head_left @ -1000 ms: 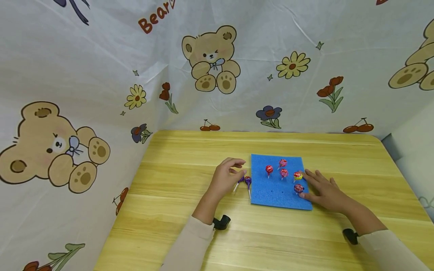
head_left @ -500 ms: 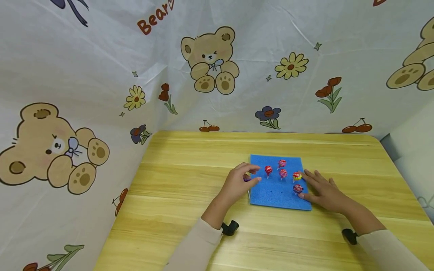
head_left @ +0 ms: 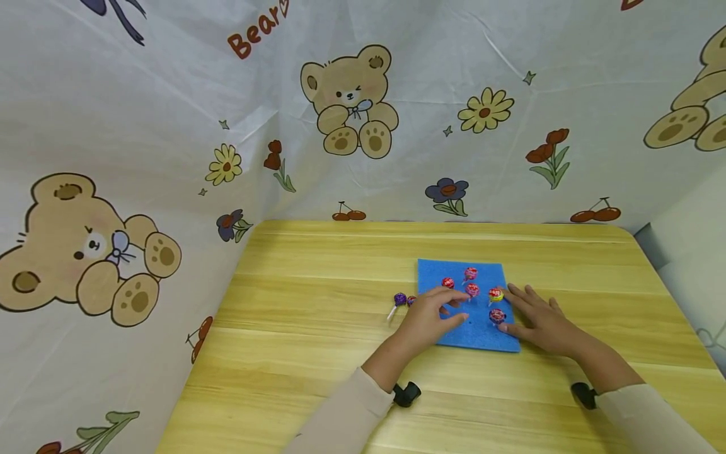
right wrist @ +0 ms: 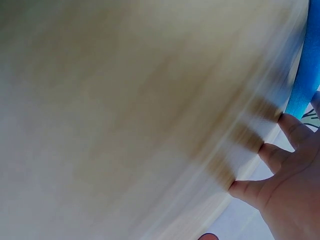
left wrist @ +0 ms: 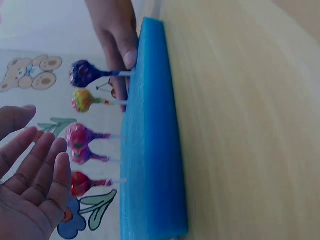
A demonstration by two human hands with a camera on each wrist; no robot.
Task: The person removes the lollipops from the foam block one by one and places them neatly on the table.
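A person's bare left hand (head_left: 426,316), empty, fingers loosely bent, hovers over a flat blue foam board (head_left: 482,338) on a yellowish wooden table (head_left: 317,284). Five round, shiny-wrapped lollipops (head_left: 472,290) stand upright in the board; two purple-wrapped lollipops (head_left: 400,299) lie left of it. The right hand (head_left: 543,320), unclenched with fingers spread, touches the board's right edge.

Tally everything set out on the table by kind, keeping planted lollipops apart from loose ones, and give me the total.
Planted lollipops: 5
Loose lollipops, one partly hidden by the left hand: 2
Blue foam board: 1
Total: 8
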